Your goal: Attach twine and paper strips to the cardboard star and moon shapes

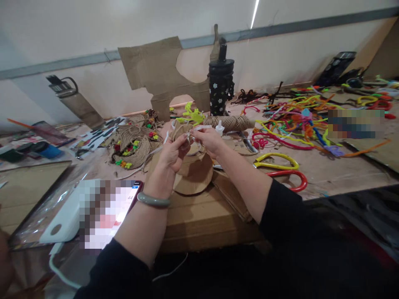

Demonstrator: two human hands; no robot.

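My left hand [175, 154], with a grey-green bangle [153, 201] on the wrist, is closed in a pinch over the cardboard. Its fingertips meet those of my right hand [209, 142], also pinched. Something small and whitish is between them, too small and blurred to name. A thin pale strip shows beside the right fingers. Just behind the hands lie a bundle of bright yellow-green pipe cleaners [193, 115] and a roll of twine [232, 123]. Below them, a round cardboard piece [195, 176] rests on a cardboard box [199, 224].
Yellow-handled scissors [277, 155] and a red handle [303, 181] lie right. Pipe cleaners [289, 141] spread beyond. Coiled twine [132, 143], a phone [134, 199] and a white power bank [67, 220] are left. A flowered black bottle [217, 93] and grey bottle [79, 104] stand behind.
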